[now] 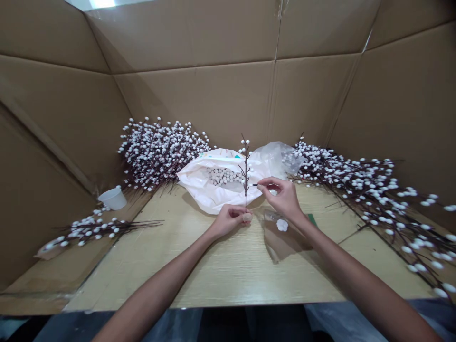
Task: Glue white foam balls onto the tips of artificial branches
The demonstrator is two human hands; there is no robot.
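My left hand [230,221] is closed around the lower end of a brown artificial berry branch [245,175], which stands upright. A few white berries sit near its top and along its side; several twigs are bare. To the right of the branch, my right hand [283,194] pinches a small thin dark piece [254,185], too small to name. Its tip points at the branch. Behind both hands lies an open white plastic bag [203,199] with many loose white berries [223,175] inside.
Bunches of white-berry branches lie at the back left [160,149] and along the right [356,178]. A smaller bunch [92,230] and a tilted white cup [113,198] are at left. Brown paper [276,247] with a white lump [282,224] lies below my right hand. Cardboard walls [195,95] surround the table.
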